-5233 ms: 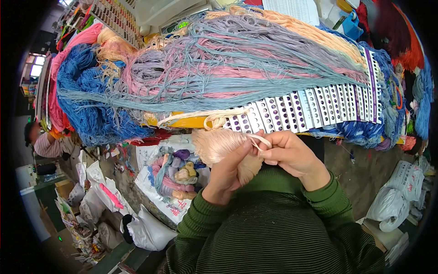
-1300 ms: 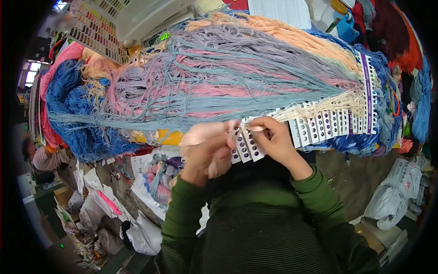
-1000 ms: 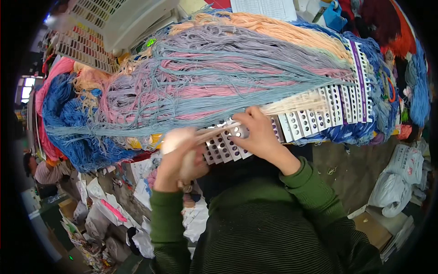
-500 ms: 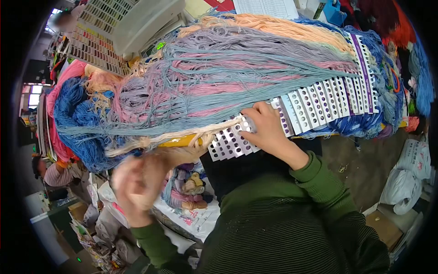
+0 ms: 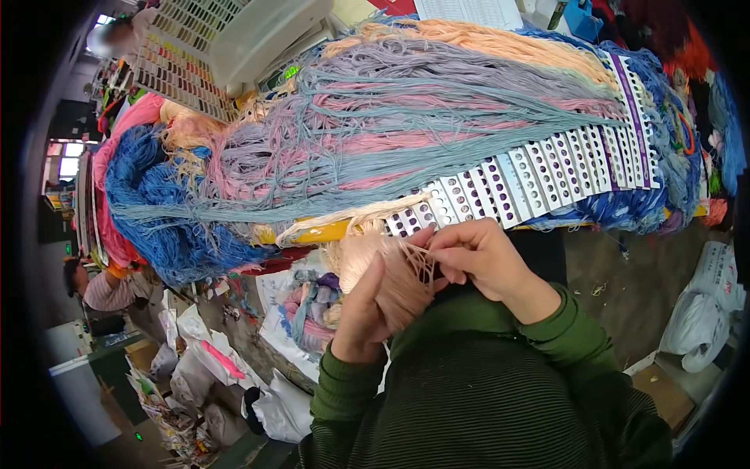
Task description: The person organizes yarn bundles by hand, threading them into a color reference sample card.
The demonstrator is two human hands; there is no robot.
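Observation:
A hank of pale beige-pink thread (image 5: 402,289) is bunched in front of my body, below the edge of the thread pile. My left hand (image 5: 363,313) is wrapped around its left side, thumb up. At its upper right, my right hand (image 5: 492,262) pinches a few loose strands between thumb and fingers. Just above the hands runs a row of white punched-hole cards (image 5: 539,176). Cream strands (image 5: 351,213) lead along the yellow edge (image 5: 320,233) to the nearest cards. Grey-blue, pink and lilac threads (image 5: 391,144) spread over the surface beyond.
Blue yarn (image 5: 148,211) hangs at the left end, and peach yarn (image 5: 469,43) lies at the back. A colour sample board (image 5: 180,66) and a clear plastic bin (image 5: 262,35) stand back left. White bags (image 5: 691,328) sit at right. Another person (image 5: 113,291) is far left.
My right hand has left the cards and come down to the beige-pink hank. My left hand has swung right and now grips the hank near my body. The view has shifted slightly.

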